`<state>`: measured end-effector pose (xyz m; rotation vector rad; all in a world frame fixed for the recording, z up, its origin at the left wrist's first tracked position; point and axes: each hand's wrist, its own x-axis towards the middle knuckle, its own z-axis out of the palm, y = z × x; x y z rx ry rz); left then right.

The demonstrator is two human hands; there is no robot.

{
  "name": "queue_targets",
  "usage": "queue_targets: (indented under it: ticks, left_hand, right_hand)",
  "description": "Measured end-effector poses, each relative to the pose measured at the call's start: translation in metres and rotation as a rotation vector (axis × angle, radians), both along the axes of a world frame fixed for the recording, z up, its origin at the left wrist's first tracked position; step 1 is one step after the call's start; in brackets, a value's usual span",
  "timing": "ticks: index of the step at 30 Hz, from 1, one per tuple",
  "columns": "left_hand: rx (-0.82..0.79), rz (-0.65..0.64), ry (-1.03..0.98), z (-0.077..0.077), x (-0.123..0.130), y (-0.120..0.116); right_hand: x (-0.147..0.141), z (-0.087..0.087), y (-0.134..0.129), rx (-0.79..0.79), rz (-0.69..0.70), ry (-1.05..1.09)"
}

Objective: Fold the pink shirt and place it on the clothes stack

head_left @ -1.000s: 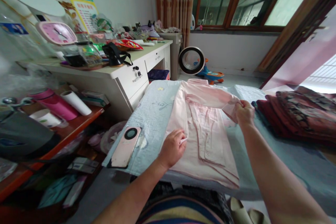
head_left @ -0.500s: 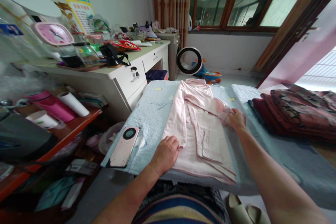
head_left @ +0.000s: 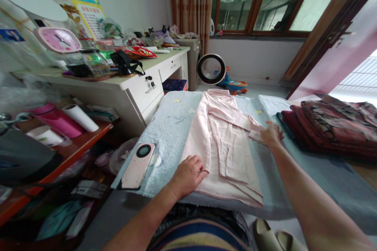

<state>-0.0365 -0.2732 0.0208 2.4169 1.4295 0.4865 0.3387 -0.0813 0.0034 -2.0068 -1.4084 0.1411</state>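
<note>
Shirt [head_left: 235, 157] spanning quilt [head_left: 169, 133] from far edge almost to near; our left hand [head_left: 190, 174] and right hand [head_left: 271, 134] at opposite cuffs [head_left: 255, 131], whether gripping we cannot tell. Light, even tension should smooth creases.

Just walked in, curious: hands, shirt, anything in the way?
Left hand and right hand at the cuffs, grips unclear. Pink shirt laid out, one sleeve slanting across. Phone left of it, apart from both hands.
</note>
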Motion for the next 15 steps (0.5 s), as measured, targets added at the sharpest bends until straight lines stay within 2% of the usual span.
queue_targets:
  ticks: [2, 3, 6, 9, 12, 15]
  left_hand:
    - [0.008, 0.004, -0.010, 0.002, -0.002, 0.008]
    - [0.030, 0.014, -0.013, 0.003, -0.003, 0.013]
    - [0.125, 0.061, 0.006, 0.001, -0.008, 0.030]
    - [0.120, 0.095, 0.077, -0.013, -0.014, 0.043]
    - [0.092, 0.109, 0.119, -0.030, -0.020, 0.047]
    - [0.108, 0.101, 0.122, -0.036, -0.024, 0.049]
  right_hand:
    - [-0.018, -0.004, -0.006, 0.049, -0.024, -0.099]
    - [-0.028, -0.004, -0.008, 0.076, 0.006, -0.165]
    - [-0.061, 0.000, -0.010, 0.076, 0.295, -0.325]
    - [-0.086, 0.003, -0.007, -0.095, 0.510, -0.411]
    - [-0.095, 0.001, 0.000, -0.240, 0.526, -0.462]
    - [-0.091, -0.001, 0.008, -0.248, 0.455, -0.482]
